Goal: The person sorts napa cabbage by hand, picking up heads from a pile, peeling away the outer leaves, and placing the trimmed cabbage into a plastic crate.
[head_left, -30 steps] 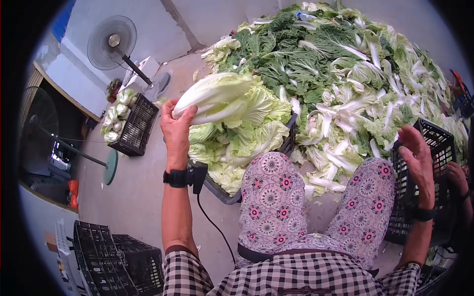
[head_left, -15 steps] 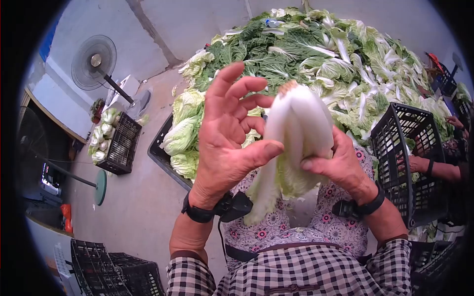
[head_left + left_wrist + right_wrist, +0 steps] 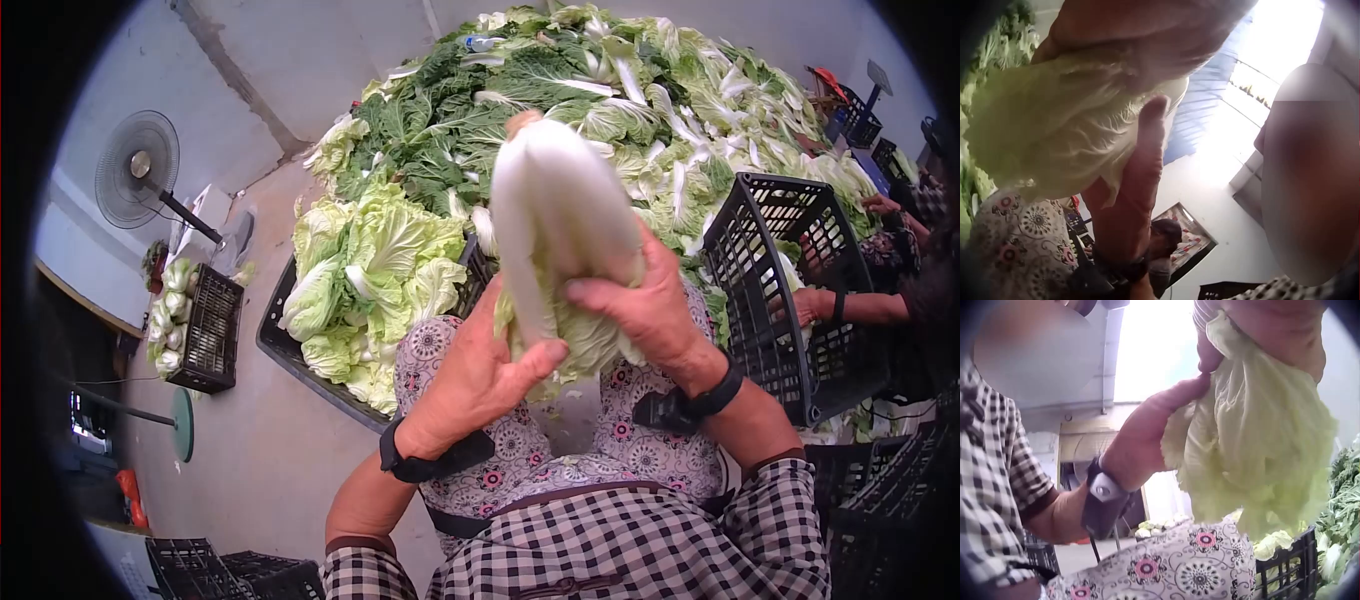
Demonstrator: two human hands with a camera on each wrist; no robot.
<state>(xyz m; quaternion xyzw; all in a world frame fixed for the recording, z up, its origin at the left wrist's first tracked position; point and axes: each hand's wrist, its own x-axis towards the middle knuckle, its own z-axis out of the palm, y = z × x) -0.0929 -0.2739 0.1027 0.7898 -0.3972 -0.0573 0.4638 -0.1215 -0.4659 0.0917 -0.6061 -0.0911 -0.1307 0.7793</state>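
A seated person in a checked shirt (image 3: 620, 560) and flower-patterned trousers (image 3: 520, 450) holds one napa cabbage (image 3: 560, 220) upright in front of the chest, its cut white base pointing up and its pale green leaves hanging down over the lap. The left hand (image 3: 480, 375) grips the cabbage from the lower left, with the thumb pressed across the leafy end. The right hand (image 3: 650, 310) wraps around it from the right, fingers curled over the pale stalks. Both wrists wear dark bands carrying small cameras. Just beyond the left hand, a low black crate (image 3: 300, 365) on the concrete floor (image 3: 250, 450) is heaped with trimmed pale cabbages. Just beyond the right hand stands a taller black crate (image 3: 770, 260), tilted, with another person's arm reaching at it from the right. Behind both crates lies a large pile of loose green outer leaves (image 3: 600, 90) and white stalks. Far off to the left of the hands are a smaller crate of cabbages (image 3: 205, 330) and a standing fan (image 3: 138, 168) by the wall.
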